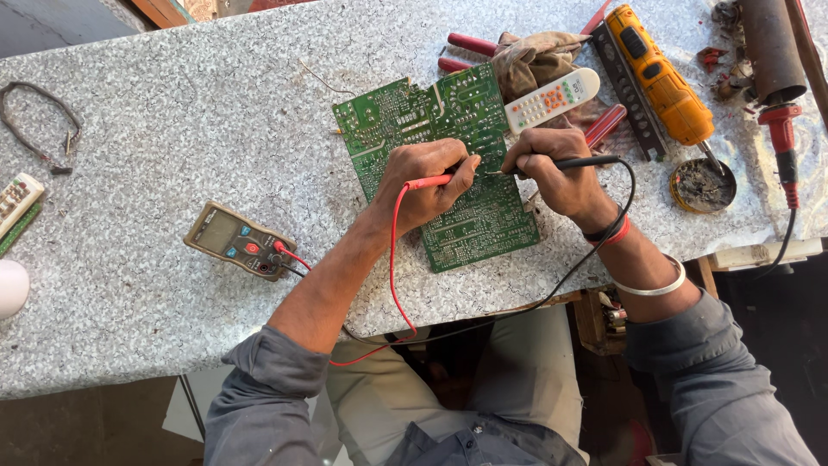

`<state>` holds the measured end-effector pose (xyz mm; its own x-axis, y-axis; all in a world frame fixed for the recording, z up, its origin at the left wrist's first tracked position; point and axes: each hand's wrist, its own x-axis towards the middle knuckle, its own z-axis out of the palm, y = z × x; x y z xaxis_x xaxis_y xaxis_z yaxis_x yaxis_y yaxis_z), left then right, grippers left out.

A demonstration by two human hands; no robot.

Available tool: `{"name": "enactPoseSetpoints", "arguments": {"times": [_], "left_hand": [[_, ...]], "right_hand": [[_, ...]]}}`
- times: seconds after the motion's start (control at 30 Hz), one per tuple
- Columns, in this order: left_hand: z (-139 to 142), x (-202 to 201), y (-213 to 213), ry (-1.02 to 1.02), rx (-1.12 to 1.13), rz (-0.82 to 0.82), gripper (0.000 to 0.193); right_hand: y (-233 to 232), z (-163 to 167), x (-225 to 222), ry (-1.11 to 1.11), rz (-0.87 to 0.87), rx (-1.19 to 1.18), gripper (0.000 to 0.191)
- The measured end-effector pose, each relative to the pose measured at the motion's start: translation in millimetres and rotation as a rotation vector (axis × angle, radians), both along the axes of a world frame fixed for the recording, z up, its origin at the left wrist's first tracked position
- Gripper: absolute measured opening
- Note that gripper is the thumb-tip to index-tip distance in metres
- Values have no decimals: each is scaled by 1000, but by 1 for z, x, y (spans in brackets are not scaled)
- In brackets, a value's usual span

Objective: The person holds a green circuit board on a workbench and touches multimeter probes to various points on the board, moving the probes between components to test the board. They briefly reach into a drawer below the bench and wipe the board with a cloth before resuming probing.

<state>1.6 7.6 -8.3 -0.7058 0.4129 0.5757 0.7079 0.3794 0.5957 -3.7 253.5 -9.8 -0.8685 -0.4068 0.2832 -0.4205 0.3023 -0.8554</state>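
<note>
— 2 hands at centre frame, over green circuit board (pixel 448 164) lying flat on speckled table (pixel 172 103). Grip status?

— Left hand (pixel 427 181): fingers closed pen-style around red probe (pixel 429 182), tip pressed to board. Right hand (pixel 556 173): fingers closed likewise around black probe (pixel 586 161), tip on board just beside the red one.

— Leads?

— Red lead (pixel 395 259) and black lead (pixel 595 250) looping below table edge, back to multimeter (pixel 241 242) at centre left.

— Surroundings?

— White remote control (pixel 552 99) touching board's upper right corner, on a rag (pixel 535 56). Orange power tool (pixel 660 73) at upper right; round tin (pixel 703 185) below it. Second remote (pixel 15 203) at left edge.
</note>
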Motion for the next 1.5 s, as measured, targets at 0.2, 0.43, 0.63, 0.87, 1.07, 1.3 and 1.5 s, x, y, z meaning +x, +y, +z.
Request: {"name": "enactPoseSetpoints", "arguments": {"times": [0.2,0.43,0.63,0.87,1.07,1.3,1.5], "left_hand": [[1,1,0,9,2,2,29],[2,1,1,15,-16,17,31],[0,1,1,14,9,5,30],[-1,0,0,-2,-8,4,31],[-1,0,1,-14,-6,-1,31],[0,0,0,2,-3,2,31],[-1,0,0,-7,-6,4,31]], "right_hand": [[-1,-1,0,-11,0,-13,26],[0,0,0,-7,-8,2,26],[0,0,1,-3,0,-1,26],[-1,0,1,-6,9,-24,26],[0,1,0,2,8,-14,27],[-1,0,0,4,9,-13,27],[0,-1,1,-19,2,-22,26]]}}
